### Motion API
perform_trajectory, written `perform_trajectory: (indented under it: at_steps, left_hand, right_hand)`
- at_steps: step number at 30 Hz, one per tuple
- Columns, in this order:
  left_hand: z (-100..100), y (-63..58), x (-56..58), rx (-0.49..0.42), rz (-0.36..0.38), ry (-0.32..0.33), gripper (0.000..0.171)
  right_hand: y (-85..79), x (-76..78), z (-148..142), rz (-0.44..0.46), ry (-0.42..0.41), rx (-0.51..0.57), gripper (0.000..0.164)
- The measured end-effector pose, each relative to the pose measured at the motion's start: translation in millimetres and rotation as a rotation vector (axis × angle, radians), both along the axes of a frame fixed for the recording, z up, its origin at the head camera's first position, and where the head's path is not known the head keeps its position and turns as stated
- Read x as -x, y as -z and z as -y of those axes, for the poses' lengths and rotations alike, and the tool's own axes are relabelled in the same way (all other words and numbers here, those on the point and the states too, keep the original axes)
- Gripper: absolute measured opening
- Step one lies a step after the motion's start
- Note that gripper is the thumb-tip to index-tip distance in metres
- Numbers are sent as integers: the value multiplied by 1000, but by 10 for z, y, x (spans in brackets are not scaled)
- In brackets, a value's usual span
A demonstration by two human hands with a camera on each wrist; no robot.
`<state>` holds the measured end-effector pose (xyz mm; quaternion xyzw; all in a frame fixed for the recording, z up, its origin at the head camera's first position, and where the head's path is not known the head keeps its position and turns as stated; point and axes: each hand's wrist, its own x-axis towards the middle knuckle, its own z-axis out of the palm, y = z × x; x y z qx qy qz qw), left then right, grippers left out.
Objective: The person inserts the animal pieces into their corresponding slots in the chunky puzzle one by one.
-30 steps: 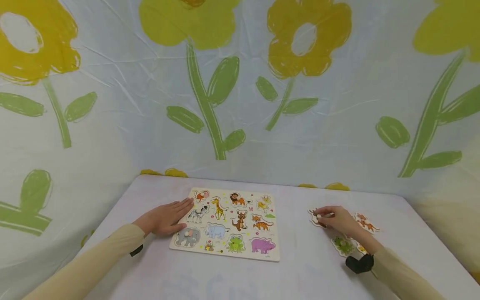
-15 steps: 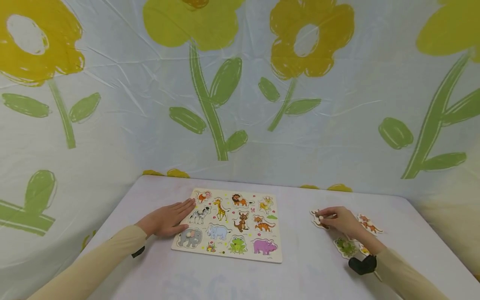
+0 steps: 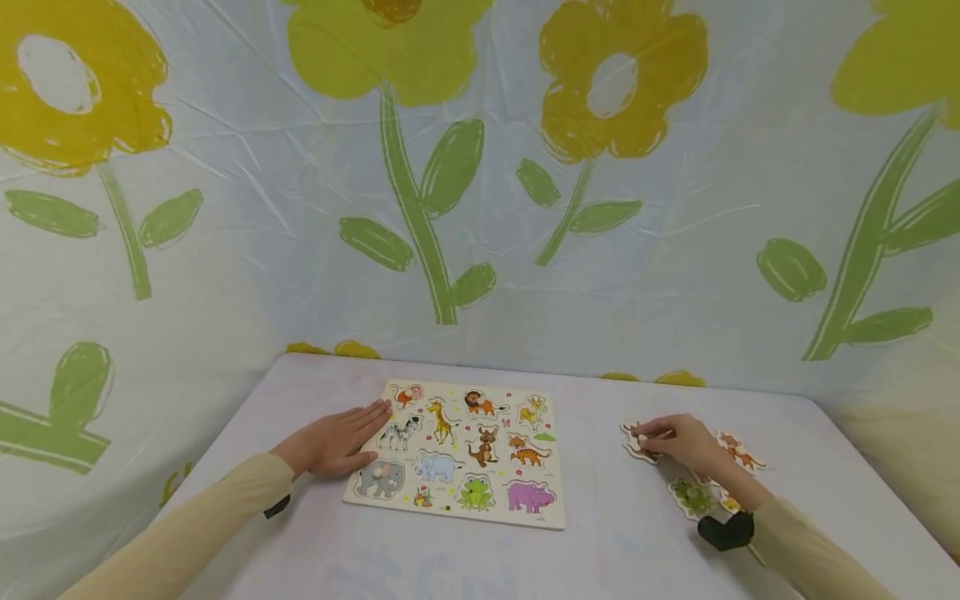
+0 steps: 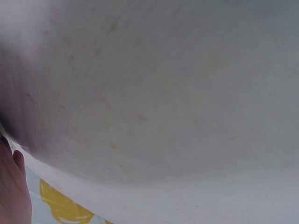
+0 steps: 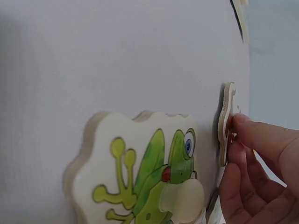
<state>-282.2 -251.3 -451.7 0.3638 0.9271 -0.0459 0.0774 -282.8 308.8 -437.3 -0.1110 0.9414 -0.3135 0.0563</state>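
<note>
My left hand [image 3: 337, 440] lies flat at the left edge of a wooden animal puzzle board [image 3: 480, 508], fingertips on it. In the left wrist view only part of that hand [image 4: 14, 186] shows in the corner. Right of the board, my right hand [image 3: 684, 442] pinches a brown animal puzzle piece [image 3: 633, 450] at its knob. The right wrist view shows this piece [image 5: 225, 123] edge-on under the thumb and fingers; whether it touches the table I cannot tell. Beside the hand is a knobbed frog piece [image 3: 692, 497], large in the right wrist view.
An orange animal piece [image 3: 738, 452] lies right of my right hand, and a yellowish piece [image 3: 729, 502] is partly hidden under the wrist. Knobbed monkey [image 3: 407, 396] and elephant [image 3: 378, 479] pieces sit in the board. Behind the table hangs a flower-printed cloth [image 3: 525, 333].
The view has shifted slightly. My right hand keeps its pinch on the brown animal puzzle piece, with little visible movement. My left hand stays on the board's edge.
</note>
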Motion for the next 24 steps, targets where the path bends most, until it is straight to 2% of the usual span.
perform_trajectory:
  at_steps: [6,11,18,24]
  left_hand:
    - [-11,-19,-8,-4,5,-2,70]
    - [-3,-10,-16,-14,12,-5,70]
    - [3,-8,-17,-6,-5,-18,70]
    - [-3,-10,-21,-17,-4,-7,69]
  right_hand:
    - [-44,-16,-13,-19,0,-25,27]
    - [-57,-3,28,-13,-3,-3,30]
    - [-54,43,201,-5,18,13,30]
    - [-110,24,416,-44,5,12,28]
